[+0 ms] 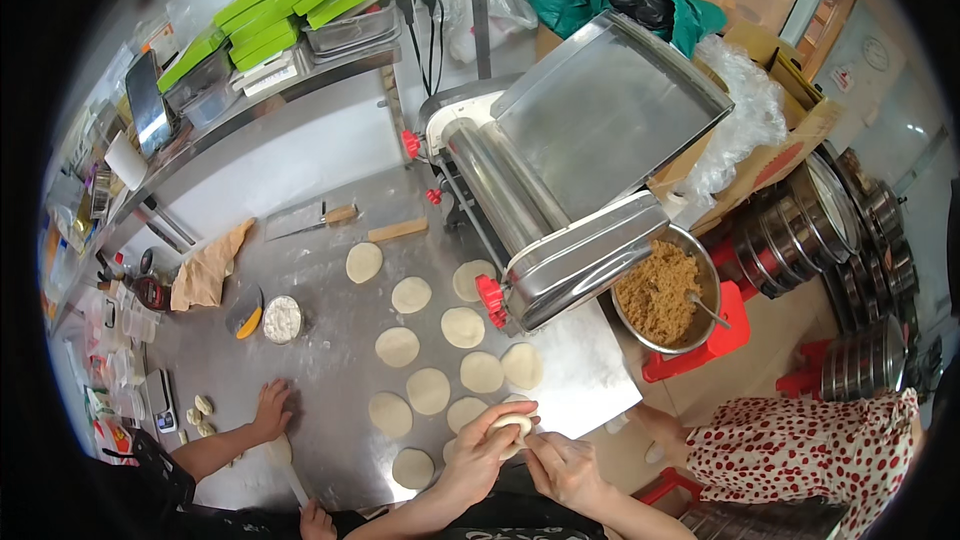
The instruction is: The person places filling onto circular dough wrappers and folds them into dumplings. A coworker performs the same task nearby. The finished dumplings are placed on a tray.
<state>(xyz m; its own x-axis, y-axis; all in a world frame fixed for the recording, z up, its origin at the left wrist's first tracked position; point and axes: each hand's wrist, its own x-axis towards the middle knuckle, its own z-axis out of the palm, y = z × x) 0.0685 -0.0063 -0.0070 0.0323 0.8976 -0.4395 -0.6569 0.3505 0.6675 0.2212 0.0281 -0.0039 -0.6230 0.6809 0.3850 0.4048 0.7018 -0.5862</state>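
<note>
A cupped round of dough (520,421) rests in my left hand (475,448), whose thumb presses into its middle. My right hand (566,467) pinches the dough's edge with its fingertips. Any filling inside is hidden by the thumb and fingers. Just beyond my hands, several flat dough wrappers (428,391) lie in loose rows on the steel worktable (322,390). A steel bowl (616,313) of brown crumbly filling (660,292) stands to the right, with a spoon (707,309) stuck in it.
At my left, a co-worker's hands (271,411) work near a rolling pin (295,472) and a dough piece. A dough sheeter (517,195) occupies the back right. A bowl of flour (283,319), a knife (330,218) and a scale (161,399) sit leftward. Another person stands right.
</note>
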